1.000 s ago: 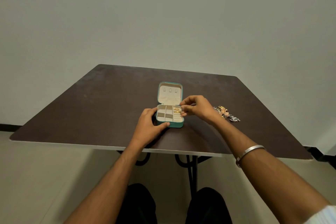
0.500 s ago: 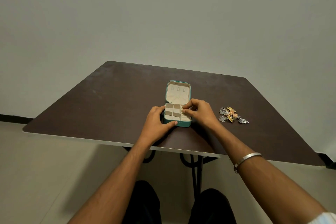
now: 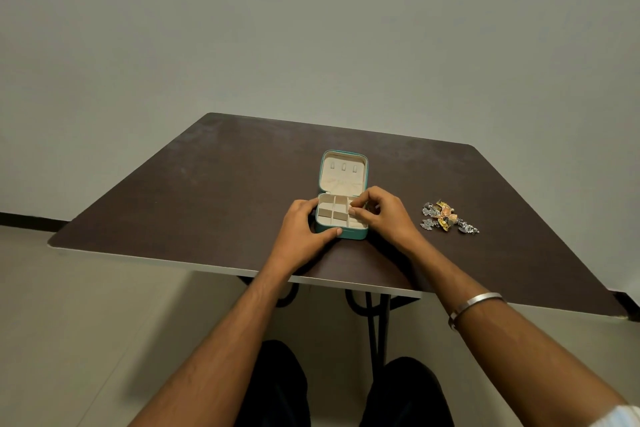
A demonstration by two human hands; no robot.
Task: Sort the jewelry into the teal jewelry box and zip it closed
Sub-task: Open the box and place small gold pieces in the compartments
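The teal jewelry box (image 3: 354,234) lies open near the middle of the dark table, its cream-lined lid (image 3: 343,177) tilted back. My left hand (image 3: 304,232) grips the box's front left corner, thumb along the front wall. My right hand (image 3: 384,215) reaches in from the right, thumb and fingertips pinched together over the right-hand compartments. What lies between those fingertips is hidden. A loose pile of silver and gold jewelry (image 3: 445,217) lies on the table to the right of my right hand, apart from it.
The dark brown table (image 3: 207,191) has a pale front edge (image 3: 173,262) close to my body, and my knees show below it. A silver bangle (image 3: 474,303) sits on my right wrist. A plain wall stands behind the table.
A gold piece that showed in the box's right compartments a second ago is now covered by my right fingers, which have closed down over it. My left hand has kept its hold.
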